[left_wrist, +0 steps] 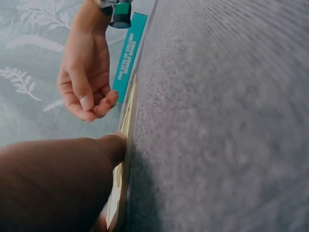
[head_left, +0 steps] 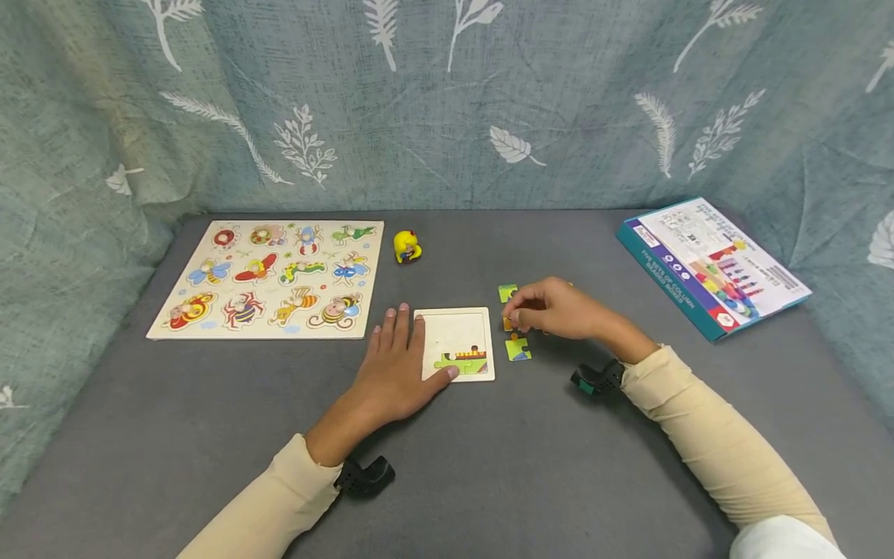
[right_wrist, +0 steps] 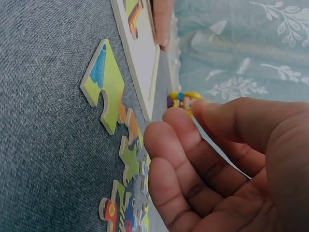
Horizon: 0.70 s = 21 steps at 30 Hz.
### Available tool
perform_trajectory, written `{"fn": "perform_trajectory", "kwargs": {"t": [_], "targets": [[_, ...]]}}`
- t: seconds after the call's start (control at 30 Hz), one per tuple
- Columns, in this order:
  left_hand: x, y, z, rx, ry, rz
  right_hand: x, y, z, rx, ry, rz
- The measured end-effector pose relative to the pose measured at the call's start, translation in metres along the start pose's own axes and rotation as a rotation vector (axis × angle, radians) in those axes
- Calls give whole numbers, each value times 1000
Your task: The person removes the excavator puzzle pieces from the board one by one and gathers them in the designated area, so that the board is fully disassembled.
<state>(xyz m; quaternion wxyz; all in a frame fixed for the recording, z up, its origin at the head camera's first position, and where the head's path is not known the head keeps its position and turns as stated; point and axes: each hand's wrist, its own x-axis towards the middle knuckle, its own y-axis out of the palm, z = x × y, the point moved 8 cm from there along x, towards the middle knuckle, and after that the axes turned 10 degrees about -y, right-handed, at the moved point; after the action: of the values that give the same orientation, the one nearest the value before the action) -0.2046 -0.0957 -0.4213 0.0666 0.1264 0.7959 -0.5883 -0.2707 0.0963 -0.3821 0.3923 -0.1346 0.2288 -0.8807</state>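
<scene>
My left hand (head_left: 393, 369) lies with its fingers straight along the left side of a small square puzzle board (head_left: 447, 329), its thumb over the lower edge. Along the board's bottom, joined puzzle pieces (head_left: 462, 365) make a green strip with a red and yellow part above. To the right, my right hand (head_left: 559, 309) hovers over loose jigsaw pieces, its fingers loosely bent and nothing visible between thumb and fingertips. A green and blue jigsaw piece (right_wrist: 108, 77) lies nearest the board; several others (right_wrist: 129, 159) lie beyond it, partly hidden under the hand in the head view.
A large insect peg puzzle (head_left: 272, 299) lies at the back left. Beside it stands a small yellow toy figure (head_left: 407, 247). At the back right is a teal-edged box (head_left: 712, 268). A leaf-patterned curtain (head_left: 447, 116) hangs behind the grey table (head_left: 447, 473).
</scene>
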Motion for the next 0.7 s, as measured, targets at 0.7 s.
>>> {"fn": "perform_trajectory", "kwargs": {"t": [0.7], "targets": [[4,4,-16,-20,-5,46,17,13,5,60,11,19]]}}
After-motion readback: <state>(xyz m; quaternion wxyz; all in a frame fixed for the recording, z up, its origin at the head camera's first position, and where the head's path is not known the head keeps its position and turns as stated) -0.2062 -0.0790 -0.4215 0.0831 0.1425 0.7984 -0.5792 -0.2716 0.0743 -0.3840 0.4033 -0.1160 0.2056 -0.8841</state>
